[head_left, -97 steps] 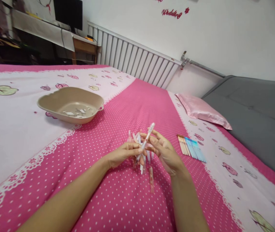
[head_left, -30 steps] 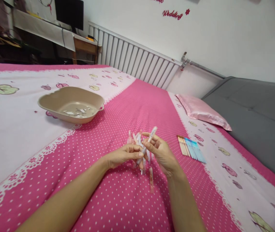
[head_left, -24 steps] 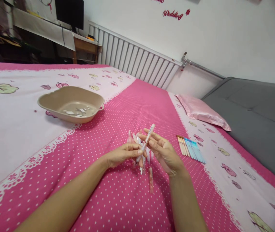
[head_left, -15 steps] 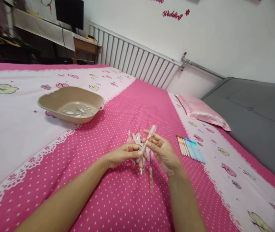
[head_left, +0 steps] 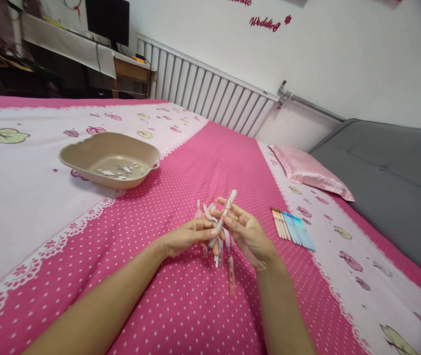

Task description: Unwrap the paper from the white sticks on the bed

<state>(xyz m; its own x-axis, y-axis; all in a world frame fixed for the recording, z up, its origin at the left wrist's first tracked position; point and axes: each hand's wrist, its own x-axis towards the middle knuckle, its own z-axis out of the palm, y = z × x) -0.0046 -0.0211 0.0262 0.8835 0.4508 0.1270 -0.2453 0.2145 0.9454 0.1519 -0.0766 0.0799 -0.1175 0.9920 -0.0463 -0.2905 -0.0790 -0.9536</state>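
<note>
The pen (head_left: 228, 208) has rolled from lettering to pinkish markings, so turning seems underway; the left hand (head_left: 188, 235) pinches its lower end, the right hand (head_left: 250, 235) its middle.

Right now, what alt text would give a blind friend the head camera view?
A person's left hand and right hand hold a pale pen over a heap of slender pink and white pieces on a dotted pink bedspread; a tan basin of white scraps sits left, a row of peach and blue pens right.
</note>
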